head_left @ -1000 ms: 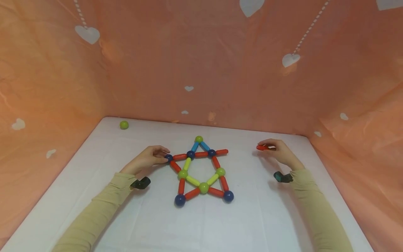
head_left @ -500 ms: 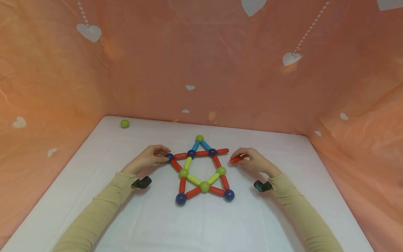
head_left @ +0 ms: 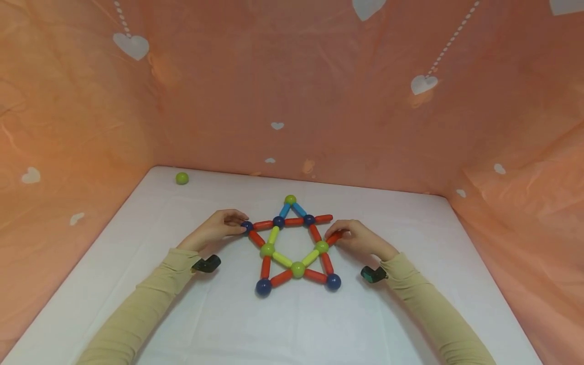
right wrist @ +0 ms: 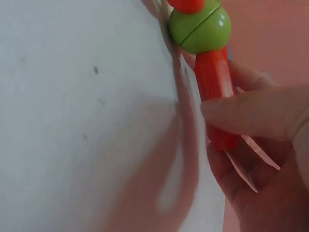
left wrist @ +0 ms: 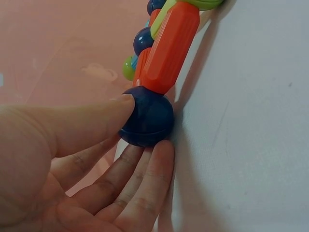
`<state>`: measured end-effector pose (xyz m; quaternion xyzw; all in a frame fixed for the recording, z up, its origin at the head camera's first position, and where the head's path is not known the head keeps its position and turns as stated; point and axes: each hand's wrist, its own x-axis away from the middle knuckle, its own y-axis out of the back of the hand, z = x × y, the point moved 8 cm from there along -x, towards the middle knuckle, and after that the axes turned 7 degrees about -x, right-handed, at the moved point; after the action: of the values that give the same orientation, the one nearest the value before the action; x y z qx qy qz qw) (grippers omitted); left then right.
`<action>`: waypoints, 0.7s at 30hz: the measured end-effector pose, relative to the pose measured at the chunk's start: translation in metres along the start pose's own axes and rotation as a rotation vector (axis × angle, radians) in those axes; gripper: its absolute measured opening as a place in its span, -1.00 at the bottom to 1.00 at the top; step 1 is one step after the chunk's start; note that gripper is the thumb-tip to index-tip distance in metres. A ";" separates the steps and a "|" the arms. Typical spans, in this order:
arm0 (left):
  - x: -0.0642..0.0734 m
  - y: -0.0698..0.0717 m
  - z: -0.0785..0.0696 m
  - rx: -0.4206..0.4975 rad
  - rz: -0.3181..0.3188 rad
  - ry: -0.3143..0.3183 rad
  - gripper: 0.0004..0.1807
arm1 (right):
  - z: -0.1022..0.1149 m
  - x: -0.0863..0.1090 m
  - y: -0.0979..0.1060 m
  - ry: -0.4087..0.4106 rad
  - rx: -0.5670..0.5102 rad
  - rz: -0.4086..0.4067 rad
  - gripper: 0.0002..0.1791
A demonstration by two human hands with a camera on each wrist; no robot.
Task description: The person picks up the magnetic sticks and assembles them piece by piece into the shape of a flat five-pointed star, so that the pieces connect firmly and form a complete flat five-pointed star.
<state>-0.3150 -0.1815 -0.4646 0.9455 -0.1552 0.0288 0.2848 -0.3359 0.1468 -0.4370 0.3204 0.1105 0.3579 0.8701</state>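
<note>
A star-like frame of magnetic balls and rods lies on the table. At its left corner my left hand (head_left: 216,228) pinches a dark blue ball (left wrist: 150,116) between thumb and fingers. Two red rods meet that ball. My right hand (head_left: 358,237) pinches a red rod (right wrist: 217,82) by thumb and fingers; the rod's far end touches the green ball (right wrist: 200,30) on the frame's right side. Just above this hand, another red rod (head_left: 324,218) sticks out from a dark blue ball (head_left: 308,220), its outer end free. A green ball (head_left: 290,199) tops two blue rods.
A loose green ball (head_left: 182,178) sits near the table's far left corner. Orange cloth (head_left: 219,91) with white hearts rises behind and at both sides. The white tabletop (head_left: 255,334) stretches in front of the frame. Two dark blue balls (head_left: 263,287) form the frame's near corners.
My right hand has come in from the right with the red rod, which now meets the right-hand green ball. My left hand has kept its pinch on the dark blue ball.
</note>
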 end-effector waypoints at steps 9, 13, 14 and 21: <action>-0.001 -0.001 0.001 -0.014 -0.005 0.004 -0.58 | -0.008 0.000 0.001 -0.047 -0.054 -0.058 -0.65; -0.001 -0.001 0.000 -0.005 0.014 -0.001 -0.58 | -0.010 0.003 0.004 -0.044 -0.065 -0.071 -0.65; -0.001 -0.001 0.000 -0.004 0.021 -0.001 -0.58 | -0.010 0.005 0.006 -0.042 -0.067 -0.076 -0.65; -0.002 0.004 -0.005 -0.018 0.074 0.002 -0.56 | -0.002 0.023 0.018 -0.027 -0.095 -0.111 -0.64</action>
<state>-0.3177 -0.1814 -0.4589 0.9365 -0.1902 0.0391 0.2921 -0.3303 0.1736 -0.4263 0.2771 0.0994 0.3097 0.9041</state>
